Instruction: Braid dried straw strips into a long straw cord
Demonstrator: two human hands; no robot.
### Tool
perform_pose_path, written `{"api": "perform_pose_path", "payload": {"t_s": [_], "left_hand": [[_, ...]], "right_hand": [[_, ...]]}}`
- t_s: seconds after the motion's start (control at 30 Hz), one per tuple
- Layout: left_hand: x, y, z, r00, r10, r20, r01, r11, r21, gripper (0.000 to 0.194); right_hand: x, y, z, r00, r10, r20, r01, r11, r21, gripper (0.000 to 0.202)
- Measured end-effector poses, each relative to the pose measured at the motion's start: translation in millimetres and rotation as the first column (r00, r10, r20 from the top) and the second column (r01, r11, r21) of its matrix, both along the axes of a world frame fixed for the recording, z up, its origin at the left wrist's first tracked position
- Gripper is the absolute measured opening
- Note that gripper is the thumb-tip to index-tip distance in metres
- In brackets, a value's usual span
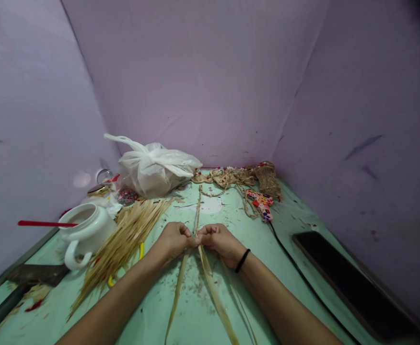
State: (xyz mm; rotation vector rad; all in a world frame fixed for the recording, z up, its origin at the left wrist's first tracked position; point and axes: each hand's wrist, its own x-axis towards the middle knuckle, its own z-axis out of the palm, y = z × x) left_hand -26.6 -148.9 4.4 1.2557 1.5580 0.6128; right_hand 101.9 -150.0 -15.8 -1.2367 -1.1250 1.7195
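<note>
A thin braid (pixel 198 208) of dry plant fibre runs up the middle of the table, away from me. At its near end my left hand (pixel 176 241) and my right hand (pixel 221 242) meet, fingertips pinched together on the strands. Loose flat fibre strands (pixel 212 290) trail from under my fingers toward the near edge. My right wrist wears a black band (pixel 242 260). Left of my left hand lies a bundle of dry straw-coloured fibre strips (pixel 123 244), with a yellow handle (pixel 141 250) partly beneath it. My fingers hide the exact crossing of the strands.
At left stand a white pot (pixel 87 235) with a red stick (pixel 48 224) and a dark-bladed tool (pixel 39 274). Behind are a tied white plastic bag (pixel 156 170), braided fibre pieces (pixel 227 177) and a patterned, corded object (pixel 261 203). A dark flat slab (pixel 346 282) lies right.
</note>
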Motion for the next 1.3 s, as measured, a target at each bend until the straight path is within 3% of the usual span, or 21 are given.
{"api": "perform_pose_path", "payload": {"t_s": [0.2, 0.4, 0.5, 0.7, 1.0, 1.17, 1.3], "left_hand": [[-1, -3, 3.4, 0.98, -0.073, 0.184, 0.11, 0.974, -0.198, 0.031], [0, -3, 3.7, 0.998, -0.051, 0.022, 0.052, 0.994, -0.097, 0.035], [0, -3, 3.8, 0.997, -0.042, 0.06, 0.047, 0.996, -0.08, 0.034], [-9, -3, 2.4, 0.95, -0.119, 0.287, 0.152, 0.984, -0.093, 0.018], [3, -5, 7.7, 0.988, 0.05, 0.15, -0.036, 0.995, -0.093, 0.009], [3, -4, 4.7, 0.986, 0.047, 0.158, -0.031, 0.994, -0.1, 0.011], [-4, -5, -1.0, 0.953, -0.045, 0.301, 0.088, 0.987, -0.131, 0.01]], "right_hand": [[2, 0, 1.0, 0.997, 0.063, -0.054, -0.062, 0.998, 0.013, 0.012], [7, 1, 0.2, 0.989, 0.121, -0.087, -0.123, 0.992, -0.019, 0.017], [7, 1, 1.0, 0.991, 0.119, -0.066, -0.121, 0.992, -0.028, 0.016], [6, 0, 1.1, 0.993, 0.119, -0.014, -0.118, 0.993, 0.03, 0.013], [5, 0, 1.8, 0.994, 0.05, 0.099, -0.053, 0.998, 0.026, 0.007], [6, 0, 2.5, 0.98, 0.088, 0.176, -0.091, 0.996, 0.007, 0.005], [7, 0, 3.0, 0.981, 0.102, 0.162, -0.106, 0.994, 0.016, 0.006]]}}
